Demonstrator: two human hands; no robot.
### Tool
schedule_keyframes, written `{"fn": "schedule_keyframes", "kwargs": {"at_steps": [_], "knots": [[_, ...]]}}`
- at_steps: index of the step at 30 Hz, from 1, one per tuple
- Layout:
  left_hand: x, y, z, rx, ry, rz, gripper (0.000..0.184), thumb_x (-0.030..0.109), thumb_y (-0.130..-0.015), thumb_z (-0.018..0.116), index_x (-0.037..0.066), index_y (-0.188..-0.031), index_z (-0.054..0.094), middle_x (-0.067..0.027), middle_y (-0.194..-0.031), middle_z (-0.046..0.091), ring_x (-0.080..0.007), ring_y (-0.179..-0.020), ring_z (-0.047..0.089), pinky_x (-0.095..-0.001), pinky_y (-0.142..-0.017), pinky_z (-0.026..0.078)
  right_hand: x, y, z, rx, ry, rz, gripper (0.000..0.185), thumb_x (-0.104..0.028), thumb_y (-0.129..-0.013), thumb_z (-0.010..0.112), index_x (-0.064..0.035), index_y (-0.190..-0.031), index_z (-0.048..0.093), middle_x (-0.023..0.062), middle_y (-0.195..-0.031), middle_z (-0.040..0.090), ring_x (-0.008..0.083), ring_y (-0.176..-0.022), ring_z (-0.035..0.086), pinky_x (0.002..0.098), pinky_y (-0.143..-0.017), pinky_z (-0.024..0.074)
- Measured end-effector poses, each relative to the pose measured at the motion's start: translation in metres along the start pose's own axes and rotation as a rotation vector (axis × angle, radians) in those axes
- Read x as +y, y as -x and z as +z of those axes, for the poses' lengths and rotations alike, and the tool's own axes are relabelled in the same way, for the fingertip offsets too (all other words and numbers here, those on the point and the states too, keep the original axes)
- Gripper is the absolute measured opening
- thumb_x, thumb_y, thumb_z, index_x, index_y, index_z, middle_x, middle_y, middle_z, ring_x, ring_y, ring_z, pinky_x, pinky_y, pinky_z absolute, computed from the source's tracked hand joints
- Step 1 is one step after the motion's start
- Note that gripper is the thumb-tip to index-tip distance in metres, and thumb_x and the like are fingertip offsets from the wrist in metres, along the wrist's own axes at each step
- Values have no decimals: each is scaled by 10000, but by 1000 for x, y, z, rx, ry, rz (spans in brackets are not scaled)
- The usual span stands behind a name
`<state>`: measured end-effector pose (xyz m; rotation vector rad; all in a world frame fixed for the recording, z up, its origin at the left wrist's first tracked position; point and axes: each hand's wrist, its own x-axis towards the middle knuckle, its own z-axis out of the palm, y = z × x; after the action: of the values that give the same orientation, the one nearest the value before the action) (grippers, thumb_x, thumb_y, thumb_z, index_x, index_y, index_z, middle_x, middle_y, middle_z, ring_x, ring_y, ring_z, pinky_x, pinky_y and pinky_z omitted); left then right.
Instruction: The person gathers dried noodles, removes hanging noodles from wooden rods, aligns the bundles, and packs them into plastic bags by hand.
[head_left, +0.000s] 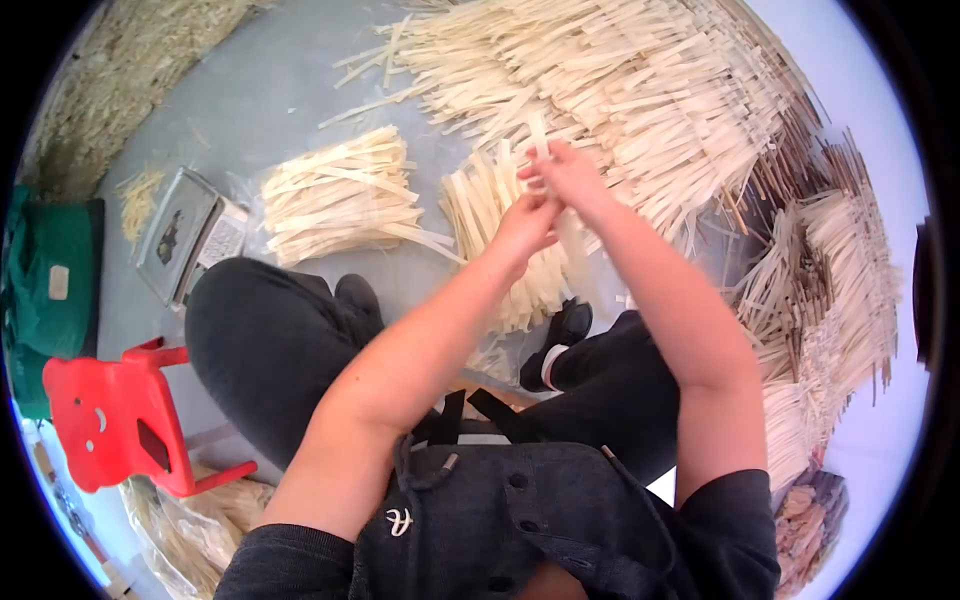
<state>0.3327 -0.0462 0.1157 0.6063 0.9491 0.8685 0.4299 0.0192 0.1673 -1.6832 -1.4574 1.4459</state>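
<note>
1. L hand [525,232]: fingers folded in, looks to have the strip [539,130] pinched. Best kept light; thin stuff like this prob. creases easily.
2. R hand [568,180]: just beyond L, fingers part-curled at the strip; blurred, so can't tell how firm the hold is.
3. Strip runs up past R hand & down below, over the mid pile [470,205]. Wrists close tog. = good control, but mind both ends don't snag on pile or big heap [620,80].
4. L bundle [335,195] lies apart on the floor [270,90], approx. aligned; worth leaving a gap so strips don't mix.
5. Elbows bent, forearms clear of the strips: good. Watch the shoe [571,322] nr pile's lower edge; could scuff strips.
6. Scale [185,235] well off to L, out of hands' way.
</note>
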Motion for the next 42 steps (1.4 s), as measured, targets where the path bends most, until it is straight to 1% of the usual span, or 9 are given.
{"fn": "schedule_keyframes", "kwargs": {"at_steps": [16,19,21,25,27,34,36,40,42], "knots": [[-125,-104,-143,640,-458,-167,1086,359,-657,814,-48,-1456,200,-275,-1478,263,-375,-1375,292,-407,-1126,287,128,-235,57,374,871,-436,551,-435,-874,553,-80,-1294,546,207,-1322,534,355,-1228,497,427,-1006,423],[-134,-104,-151,644,-432,-235,1106,339,-647,824,-83,-1445,184,-282,-1481,247,-374,-1401,243,-400,-1147,248,137,-248,58,278,1011,-484,627,-485,-880,533,-94,-1367,472,200,-1362,503,361,-1272,453,437,-1040,388],[-147,-106,-158,605,-399,-284,1094,314,-642,832,-103,-1430,197,-282,-1454,298,-385,-1366,306,-410,-1124,291,126,-243,53,-515,919,71,608,-502,-906,516,-81,-1343,499,227,-1384,472,410,-1282,427,437,-1066,364],[-157,-116,-163,437,-465,-263,1078,291,-651,825,-95,-1434,193,-284,-1412,358,-401,-1310,381,-424,-1090,338,107,-247,74,-246,907,90,614,-532,-917,460,-94,-1345,506,224,-1356,502,386,-1282,439,438,-1080,345],[-160,-118,-161,445,-455,-249,1061,298,-661,811,-69,-1443,196,-283,-1366,409,-410,-1258,434,-435,-1060,373,133,-263,95,-11,831,-596,573,-515,-930,436,-107,-1322,531,201,-1319,542,350,-1246,489,430,-1051,380],[-156,-113,-152,525,-533,-345,1053,332,-672,797,-22,-1464,200,-280,-1379,383,-408,-1270,420,-429,-1064,370,97,-220,132,-746,1221,59,574,-528,-962,333,-132,-1329,529,146,-1344,536,322,-1276,461,448,-1085,336],[-156,-113,-151,507,-572,-345,1069,338,-662,806,-21,-1468,203,-265,-1395,370,-397,-1281,410,-427,-1068,366,107,-218,133,-181,1011,-444,532,-490,-955,386,-162,-1354,516,117,-1407,486,319,-1332,400,489,-1127,265],[-169,-114,-163,553,-436,-313,1088,343,-653,814,-17,-1476,199,-251,-1395,375,-381,-1291,404,-419,-1074,361,125,-216,140,-652,1294,-85,498,-434,-938,447,-167,-1352,519,125,-1382,506,306,-1341,390,534,-1131,228],[-183,-119,-173,503,-247,-293,1075,337,-658,815,-12,-1478,213,-236,-1399,376,-366,-1299,398,-412,-1073,363,144,-193,132,-124,897,-609,452,-374,-907,528,-139,-1292,550,142,-1367,512,330,-1269,462,516,-1057,345]]}}
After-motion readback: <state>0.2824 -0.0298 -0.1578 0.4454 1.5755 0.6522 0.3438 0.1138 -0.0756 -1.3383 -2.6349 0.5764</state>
